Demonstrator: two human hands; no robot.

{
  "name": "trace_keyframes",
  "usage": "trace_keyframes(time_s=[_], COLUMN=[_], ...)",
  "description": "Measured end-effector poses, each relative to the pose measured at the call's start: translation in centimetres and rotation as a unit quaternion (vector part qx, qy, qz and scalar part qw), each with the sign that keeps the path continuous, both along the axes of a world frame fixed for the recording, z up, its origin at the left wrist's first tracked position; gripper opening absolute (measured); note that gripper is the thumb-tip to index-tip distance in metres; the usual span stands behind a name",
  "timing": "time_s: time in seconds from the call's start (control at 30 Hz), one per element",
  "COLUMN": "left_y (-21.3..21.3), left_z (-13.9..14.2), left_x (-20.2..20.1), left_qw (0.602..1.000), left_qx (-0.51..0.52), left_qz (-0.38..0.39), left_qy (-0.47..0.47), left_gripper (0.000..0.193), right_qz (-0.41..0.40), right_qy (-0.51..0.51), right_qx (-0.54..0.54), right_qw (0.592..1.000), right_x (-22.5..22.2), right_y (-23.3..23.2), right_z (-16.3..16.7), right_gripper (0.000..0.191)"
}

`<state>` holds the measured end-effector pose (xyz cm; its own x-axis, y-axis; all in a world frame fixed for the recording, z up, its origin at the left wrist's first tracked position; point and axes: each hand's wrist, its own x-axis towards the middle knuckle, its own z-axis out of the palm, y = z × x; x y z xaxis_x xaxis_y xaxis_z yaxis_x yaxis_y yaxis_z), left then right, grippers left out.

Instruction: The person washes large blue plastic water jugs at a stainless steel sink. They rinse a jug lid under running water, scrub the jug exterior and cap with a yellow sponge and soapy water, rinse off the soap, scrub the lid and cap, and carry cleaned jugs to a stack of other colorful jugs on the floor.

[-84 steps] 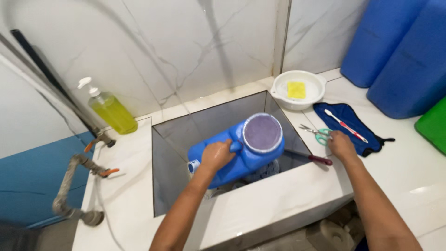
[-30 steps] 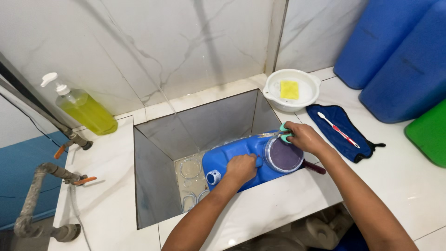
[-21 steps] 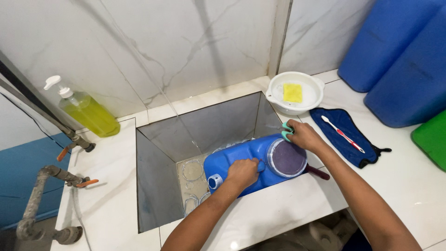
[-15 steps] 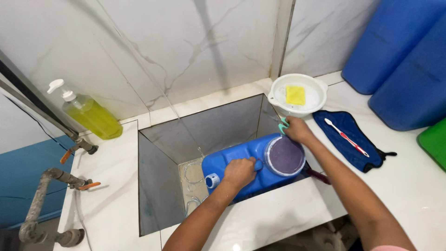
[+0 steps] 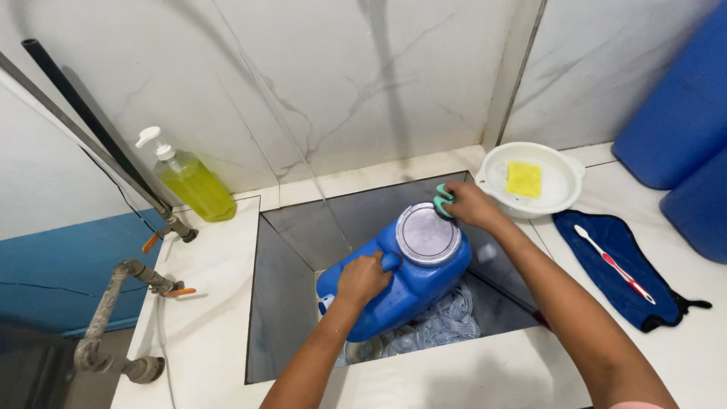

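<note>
Head view looks down into a square sunken sink (image 5: 288, 303) set in a white marble surface (image 5: 204, 303). Inside it a blue jerrycan (image 5: 401, 291) lies tilted at the centre of the frame, its round bottom turned up toward the camera, probably so that this face can be reached from above. The left hand (image 5: 362, 279) is closed around the can's moulded handle, the grip pressed tight on it, which holds the can steady at this angle. The right hand (image 5: 468, 204) sits at the upper right edge of the round face and pinches a small green scrubber (image 5: 442, 201) between the fingers, touching the rim. Under the can, at the sink floor, lies a white mesh-like bundle (image 5: 447, 326); I cannot tell what it is.

At the upper right a white bowl (image 5: 564, 198) holds a yellow sponge (image 5: 524, 179), near the working hand. Right of the sink, a toothbrush (image 5: 613, 261) rests on a dark blue cloth (image 5: 647, 291). A pump bottle with yellow liquid (image 5: 193, 182) stands at the upper left beside the pipes.
</note>
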<state>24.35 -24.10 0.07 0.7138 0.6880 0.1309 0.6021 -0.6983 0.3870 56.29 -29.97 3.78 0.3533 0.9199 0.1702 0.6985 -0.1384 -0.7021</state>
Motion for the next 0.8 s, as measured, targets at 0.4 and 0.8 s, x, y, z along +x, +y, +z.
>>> trace_keyframes(time_s=[0.4,0.8], left_y=[0.8,6.1], left_z=[1.1,-3.0], left_x=[0.7,2.0], left_qw=[1.0,0.976], left_qx=[-0.007,-0.057], left_qz=[0.003,0.202], left_qy=[0.014,-0.06], left_gripper=[0.033,0.034], right_qz=[-0.096,-0.207], right_qy=[0.094,-0.137], right_qx=[-0.023,0.086], right_qw=[0.991,0.965], right_x=[1.8,0.5], right_y=[1.5,-5.7], right_z=[-1.0,-5.2], right_gripper=[0.023,0.018])
